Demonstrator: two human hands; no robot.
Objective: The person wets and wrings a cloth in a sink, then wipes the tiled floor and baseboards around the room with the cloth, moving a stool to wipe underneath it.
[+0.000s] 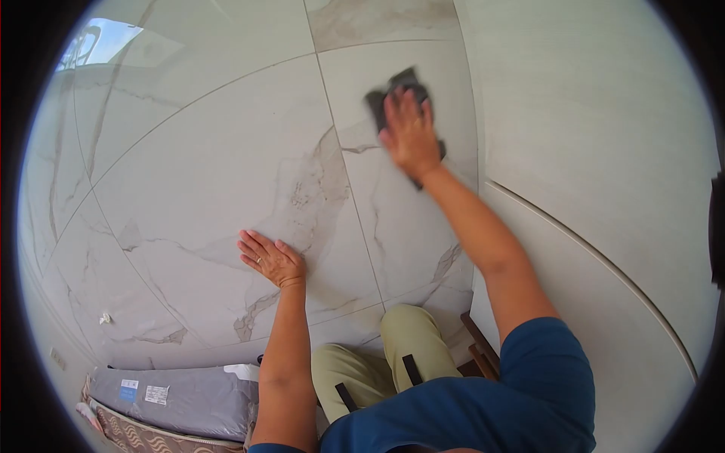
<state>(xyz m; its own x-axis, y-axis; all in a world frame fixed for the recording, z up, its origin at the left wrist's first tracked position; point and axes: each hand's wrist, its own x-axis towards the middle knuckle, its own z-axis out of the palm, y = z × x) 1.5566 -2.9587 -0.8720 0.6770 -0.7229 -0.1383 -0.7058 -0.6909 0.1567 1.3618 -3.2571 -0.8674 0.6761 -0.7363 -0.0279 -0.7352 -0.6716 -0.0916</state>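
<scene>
The right hand (414, 140) lies, fingers flat, on a dark grey, maybe cloth rag (375, 107), slanting far-left to near-right; left hand (273, 260) spreads open.

A grey wrapped bundle (189, 402) lies beside brown patterned fabric (143, 433).

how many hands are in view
2. The left hand rests flat on the tiles; the right hand, farther forward, is on the dark cloth.

Right hand (411, 134) pressed flat, arm outstretched; left hand (273, 260) palm down, fingers spread, nearer the body.
</scene>
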